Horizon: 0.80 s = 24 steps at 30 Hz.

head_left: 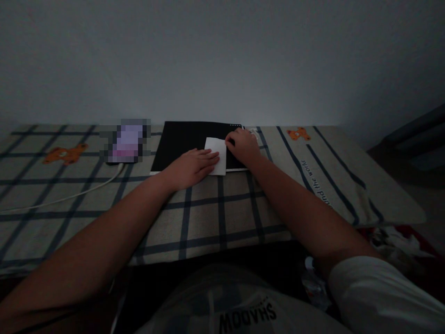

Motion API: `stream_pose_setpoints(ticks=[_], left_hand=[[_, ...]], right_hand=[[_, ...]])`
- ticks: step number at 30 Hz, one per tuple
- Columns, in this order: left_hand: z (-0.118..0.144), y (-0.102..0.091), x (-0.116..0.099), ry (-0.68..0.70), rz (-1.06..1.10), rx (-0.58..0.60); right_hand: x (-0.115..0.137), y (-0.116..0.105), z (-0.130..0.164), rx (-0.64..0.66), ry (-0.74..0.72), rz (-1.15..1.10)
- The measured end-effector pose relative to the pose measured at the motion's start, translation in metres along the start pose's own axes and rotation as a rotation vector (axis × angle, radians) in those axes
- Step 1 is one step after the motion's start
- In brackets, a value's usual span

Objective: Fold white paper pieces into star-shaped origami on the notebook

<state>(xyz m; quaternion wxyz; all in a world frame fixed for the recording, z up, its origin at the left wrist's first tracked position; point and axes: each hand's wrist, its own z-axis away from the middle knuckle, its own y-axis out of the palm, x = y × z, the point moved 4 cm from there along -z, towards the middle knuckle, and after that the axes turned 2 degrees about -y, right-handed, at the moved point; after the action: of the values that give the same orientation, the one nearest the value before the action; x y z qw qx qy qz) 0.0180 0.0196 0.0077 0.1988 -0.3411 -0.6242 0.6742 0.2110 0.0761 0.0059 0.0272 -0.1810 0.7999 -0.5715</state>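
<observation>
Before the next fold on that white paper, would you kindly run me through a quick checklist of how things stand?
1. Left hand lies flat on the white paper, pinning it: ok.
2. Right hand is at the paper's upper right corner; the fingertips' grip is hidden: cannot tell.
3. Paper lies on the black board, its lower edge reaching slightly past the board's near edge: ok.
4. Board lies flat on the checked cloth: ok.
5. White cable and the blurred device sit apart, to the left of the board: ok.
6. Lighting is dim, so creases in the paper are hard to read: not ok.
</observation>
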Motion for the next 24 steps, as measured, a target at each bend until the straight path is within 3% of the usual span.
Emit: stream_pose_setpoints(ticks=[10,14,24], left_hand=[[0.004,0.0,-0.002,-0.025,0.02,-0.003],[0.004,0.002,0.001,-0.014,0.003,-0.039],[0.005,0.005,0.002,-0.015,0.0,-0.048]], right_hand=[[-0.006,0.002,-0.002,0.004,0.052,0.017],[-0.01,0.005,0.0,-0.039,0.049,-0.061],[-0.011,0.006,-0.001,0.023,0.094,-0.197]])
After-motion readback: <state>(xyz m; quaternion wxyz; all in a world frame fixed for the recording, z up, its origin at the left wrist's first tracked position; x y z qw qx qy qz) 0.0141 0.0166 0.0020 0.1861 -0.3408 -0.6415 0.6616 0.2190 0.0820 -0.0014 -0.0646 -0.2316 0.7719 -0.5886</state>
